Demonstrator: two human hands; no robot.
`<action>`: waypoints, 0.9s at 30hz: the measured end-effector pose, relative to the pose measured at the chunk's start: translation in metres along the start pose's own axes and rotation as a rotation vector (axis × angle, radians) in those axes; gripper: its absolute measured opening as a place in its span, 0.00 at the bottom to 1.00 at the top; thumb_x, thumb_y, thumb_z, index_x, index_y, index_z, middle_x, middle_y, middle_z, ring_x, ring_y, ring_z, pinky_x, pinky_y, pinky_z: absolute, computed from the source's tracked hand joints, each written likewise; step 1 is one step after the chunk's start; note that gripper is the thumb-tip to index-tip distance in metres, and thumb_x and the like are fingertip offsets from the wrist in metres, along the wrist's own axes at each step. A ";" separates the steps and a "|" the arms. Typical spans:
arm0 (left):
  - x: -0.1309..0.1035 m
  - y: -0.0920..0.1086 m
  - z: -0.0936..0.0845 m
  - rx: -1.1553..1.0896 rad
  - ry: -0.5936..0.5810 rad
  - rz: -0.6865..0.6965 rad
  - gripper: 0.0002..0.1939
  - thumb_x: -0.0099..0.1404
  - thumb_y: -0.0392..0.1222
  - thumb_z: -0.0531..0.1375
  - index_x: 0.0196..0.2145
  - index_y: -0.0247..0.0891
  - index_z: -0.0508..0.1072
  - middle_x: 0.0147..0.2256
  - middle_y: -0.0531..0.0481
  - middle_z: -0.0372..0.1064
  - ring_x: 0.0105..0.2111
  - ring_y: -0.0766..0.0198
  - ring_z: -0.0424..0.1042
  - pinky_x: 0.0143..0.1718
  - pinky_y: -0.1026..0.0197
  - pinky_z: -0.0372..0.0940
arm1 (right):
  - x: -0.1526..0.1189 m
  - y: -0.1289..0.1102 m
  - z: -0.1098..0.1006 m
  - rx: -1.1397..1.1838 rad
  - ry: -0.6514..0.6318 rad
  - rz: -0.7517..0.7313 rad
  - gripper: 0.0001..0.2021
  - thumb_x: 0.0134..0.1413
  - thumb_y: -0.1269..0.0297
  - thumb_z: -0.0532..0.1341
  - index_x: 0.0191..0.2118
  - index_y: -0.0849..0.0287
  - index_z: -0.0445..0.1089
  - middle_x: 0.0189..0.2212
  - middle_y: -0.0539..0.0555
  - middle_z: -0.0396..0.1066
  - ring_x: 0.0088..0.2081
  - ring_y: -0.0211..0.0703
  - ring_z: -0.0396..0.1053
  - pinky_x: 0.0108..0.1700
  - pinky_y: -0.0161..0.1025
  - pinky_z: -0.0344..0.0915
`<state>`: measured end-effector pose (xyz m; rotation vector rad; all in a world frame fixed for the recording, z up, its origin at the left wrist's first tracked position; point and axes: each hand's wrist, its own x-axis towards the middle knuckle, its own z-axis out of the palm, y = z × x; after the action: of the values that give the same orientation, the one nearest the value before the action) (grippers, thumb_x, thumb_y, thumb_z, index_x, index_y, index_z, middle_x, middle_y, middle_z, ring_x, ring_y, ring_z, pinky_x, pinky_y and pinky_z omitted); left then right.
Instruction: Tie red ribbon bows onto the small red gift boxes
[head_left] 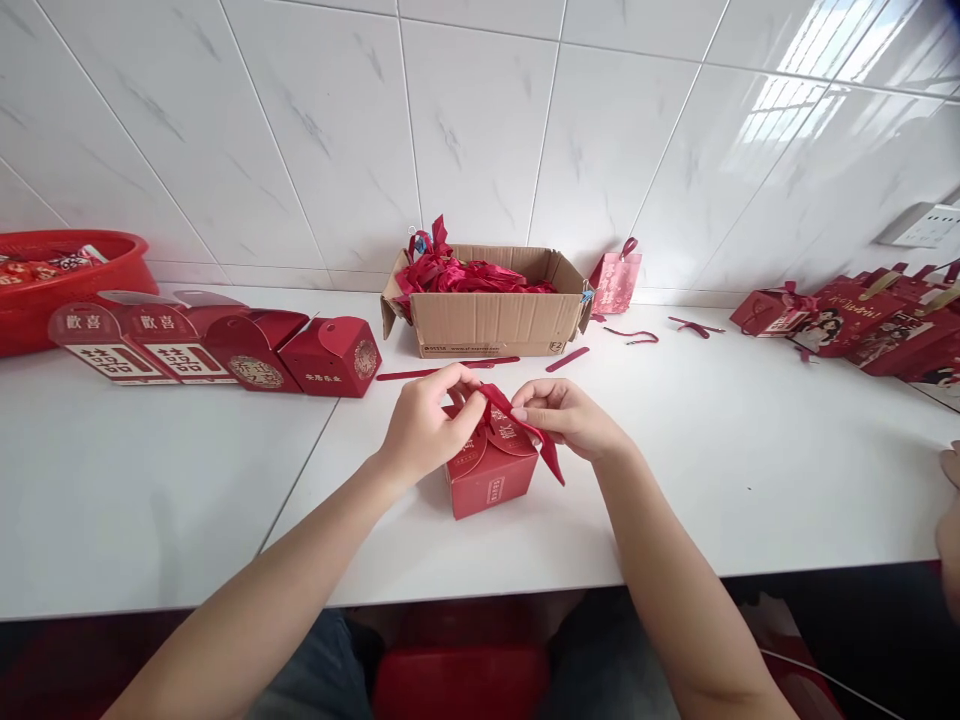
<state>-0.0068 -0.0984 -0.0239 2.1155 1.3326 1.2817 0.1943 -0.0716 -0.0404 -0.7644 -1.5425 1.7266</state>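
A small red gift box (491, 475) with gold lettering stands on the white table in front of me, its curved top flaps folded together. A red ribbon (551, 458) runs across the top, one end hanging over the box's right side. My left hand (439, 420) is closed at the top left of the box, thumb and fingers pinching the ribbon. From the right, my right hand (562, 415) pinches the same ribbon between thumb and fingers. The part of the ribbon at the flaps' centre is partly hidden by my fingers.
Behind the box sits a cardboard carton (487, 325) full of red ribbons. Several red boxes (255, 350) stand in a row at left, near a red basin (127, 265). Red gift bags (847, 315) are at right. Another person's hand (951, 465) shows at the right edge.
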 end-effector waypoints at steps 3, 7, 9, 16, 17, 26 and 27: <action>-0.002 -0.004 0.000 -0.011 0.040 0.032 0.06 0.63 0.38 0.55 0.29 0.38 0.69 0.25 0.53 0.70 0.27 0.66 0.68 0.31 0.64 0.64 | -0.003 -0.004 0.002 -0.061 -0.057 0.029 0.12 0.45 0.60 0.70 0.31 0.62 0.72 0.19 0.46 0.67 0.19 0.28 0.55 0.20 0.30 0.46; -0.001 -0.008 0.000 0.026 0.106 0.102 0.07 0.63 0.37 0.56 0.27 0.38 0.69 0.24 0.53 0.70 0.26 0.67 0.69 0.31 0.64 0.64 | -0.003 -0.007 0.009 -0.128 0.054 -0.065 0.14 0.48 0.54 0.68 0.29 0.61 0.72 0.21 0.48 0.68 0.21 0.30 0.57 0.22 0.31 0.48; -0.001 -0.009 0.000 0.038 0.125 0.194 0.04 0.62 0.36 0.58 0.29 0.38 0.71 0.27 0.51 0.74 0.29 0.65 0.72 0.34 0.63 0.66 | -0.001 -0.006 0.014 -0.150 0.164 -0.142 0.17 0.52 0.50 0.64 0.26 0.61 0.72 0.21 0.48 0.67 0.23 0.31 0.57 0.26 0.33 0.53; -0.004 -0.010 0.000 0.127 0.228 0.441 0.07 0.61 0.32 0.59 0.28 0.41 0.73 0.28 0.53 0.76 0.31 0.64 0.75 0.35 0.61 0.68 | -0.001 -0.008 0.026 -0.282 0.205 -0.231 0.24 0.56 0.43 0.58 0.24 0.59 0.75 0.30 0.53 0.67 0.36 0.39 0.65 0.45 0.39 0.62; -0.005 -0.009 -0.001 0.139 0.242 0.467 0.07 0.61 0.31 0.59 0.27 0.40 0.72 0.27 0.53 0.76 0.30 0.64 0.75 0.35 0.61 0.68 | -0.002 -0.008 0.027 -0.293 0.185 -0.239 0.22 0.55 0.44 0.59 0.24 0.59 0.75 0.32 0.53 0.66 0.36 0.39 0.65 0.46 0.39 0.62; 0.000 -0.014 0.000 0.179 0.337 0.675 0.08 0.58 0.27 0.62 0.27 0.38 0.71 0.25 0.54 0.72 0.27 0.67 0.72 0.29 0.64 0.68 | -0.006 -0.006 0.026 -0.117 0.052 -0.219 0.10 0.50 0.59 0.68 0.27 0.59 0.71 0.31 0.50 0.65 0.32 0.35 0.63 0.36 0.36 0.61; 0.000 -0.016 0.000 0.176 0.341 0.683 0.08 0.58 0.27 0.62 0.28 0.38 0.71 0.26 0.54 0.72 0.27 0.67 0.73 0.29 0.64 0.68 | -0.006 -0.006 0.025 -0.080 0.039 -0.204 0.10 0.51 0.59 0.67 0.27 0.59 0.70 0.29 0.49 0.65 0.30 0.34 0.62 0.34 0.35 0.60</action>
<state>-0.0152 -0.0900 -0.0347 2.6982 0.8676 1.9131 0.1786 -0.0907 -0.0314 -0.6514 -1.6118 1.5012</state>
